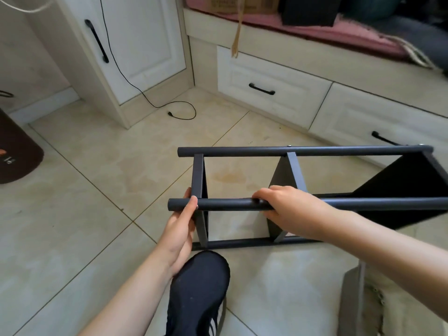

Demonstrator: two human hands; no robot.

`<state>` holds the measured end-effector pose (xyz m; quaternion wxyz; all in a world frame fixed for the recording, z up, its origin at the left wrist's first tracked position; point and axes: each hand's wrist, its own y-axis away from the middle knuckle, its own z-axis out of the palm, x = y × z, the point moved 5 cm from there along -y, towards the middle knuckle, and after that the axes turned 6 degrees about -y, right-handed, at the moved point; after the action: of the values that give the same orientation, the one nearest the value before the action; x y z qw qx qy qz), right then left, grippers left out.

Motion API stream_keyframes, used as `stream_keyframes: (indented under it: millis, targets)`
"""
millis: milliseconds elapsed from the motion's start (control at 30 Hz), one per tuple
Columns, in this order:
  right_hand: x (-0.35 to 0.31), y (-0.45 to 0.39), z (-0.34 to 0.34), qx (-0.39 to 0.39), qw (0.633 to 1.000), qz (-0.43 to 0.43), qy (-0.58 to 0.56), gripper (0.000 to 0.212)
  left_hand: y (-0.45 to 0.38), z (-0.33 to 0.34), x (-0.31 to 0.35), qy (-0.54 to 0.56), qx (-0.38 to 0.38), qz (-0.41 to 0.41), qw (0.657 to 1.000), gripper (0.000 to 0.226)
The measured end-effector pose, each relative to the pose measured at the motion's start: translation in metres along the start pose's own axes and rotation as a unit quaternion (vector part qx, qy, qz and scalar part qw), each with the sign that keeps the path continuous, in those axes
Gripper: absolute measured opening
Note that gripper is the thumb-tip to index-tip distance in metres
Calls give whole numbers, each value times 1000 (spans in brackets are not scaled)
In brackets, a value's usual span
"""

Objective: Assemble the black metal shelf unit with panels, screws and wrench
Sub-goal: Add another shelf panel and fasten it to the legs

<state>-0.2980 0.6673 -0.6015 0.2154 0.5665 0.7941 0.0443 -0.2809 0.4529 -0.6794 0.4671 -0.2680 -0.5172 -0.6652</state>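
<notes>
The black metal shelf unit [300, 151] lies on its side on the tiled floor, with round posts running left to right and three panels set between them. My left hand [180, 224] grips the near upper post [230, 204] close to its left end, thumb over the top beside the leftmost panel [198, 175]. My right hand [288, 209] curls over the same post where the middle panel [289, 173] meets it. The largest panel [407, 190] fills the right end. No screws or wrench are visible loose.
A black shoe [198, 292] rests on the floor just below the frame. A loose grey panel [351, 301] stands at the lower right. White cabinets and drawers [271, 90] line the back, a black cable [179, 110] lies on the floor, a brown mat [17, 156] at left.
</notes>
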Motion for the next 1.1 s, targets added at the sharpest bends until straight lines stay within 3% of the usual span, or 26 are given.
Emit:
stream_keyframes:
  millis: [167,400,600,733,867,1100]
  targets:
    - [11,6,1,15,998,10,65,54,1,11,13,4,7,-14,1000,43]
    - [22,15,-24,76,996,31,44,55,2,38,42,-30,-4,-15,999,40]
    - [36,35,-71,185,981,53,-5,50,3,91,109,-142,-17,25,989,41]
    - [49,44,-106,268,961,58,-45,52,8,135,161,-224,-54,76,970,24]
    - [60,55,-138,323,941,38,-88,47,17,172,201,-281,-62,149,946,54]
    - [67,74,-173,367,914,34,-170,42,40,220,251,-354,-54,187,914,48]
